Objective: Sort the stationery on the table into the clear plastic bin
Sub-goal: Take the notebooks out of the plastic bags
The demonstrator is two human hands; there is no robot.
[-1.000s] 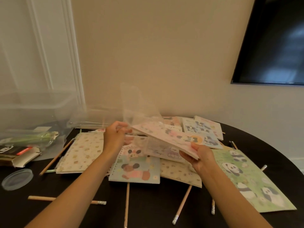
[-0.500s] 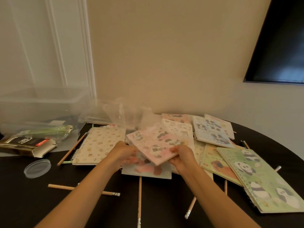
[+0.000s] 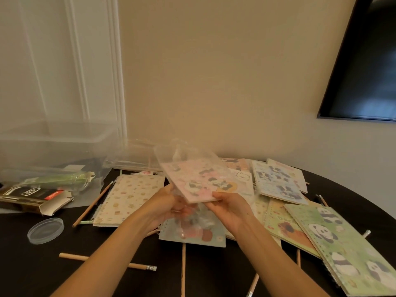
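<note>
The large clear plastic bin [image 3: 53,142] stands at the far left of the round black table [image 3: 32,264], with a torn dark cardboard box [image 3: 32,198] and a round clear plastic lid [image 3: 45,230] in front of it. Right of these lies a cream spiral notebook with a small print [image 3: 128,202]. Next to it the left hand [image 3: 165,204] grips the thin clear wrapper [image 3: 184,153] bunched at the near edge of a pink panda-print notebook [image 3: 199,181]. The right hand [image 3: 229,209], close beside the left, pinches that notebook's near right corner and holds it tilted above the pile, well apart from the bin. The wrapper looks slick and loose, so the notebook could slide out of it or out of the two-corner hold on the way left. A low carry could also catch the bin's tall rim or drag the cream notebook's cover. Loose light wooden pencils [image 3: 107,261] lie on the bare dark surface at the front and would likely roll if bumped. The air above the cream notebook looks open as a route. At the right, a blue panda notebook [image 3: 276,183] and a green panda notebook [image 3: 342,249] lie near the table's curved edge.
</note>
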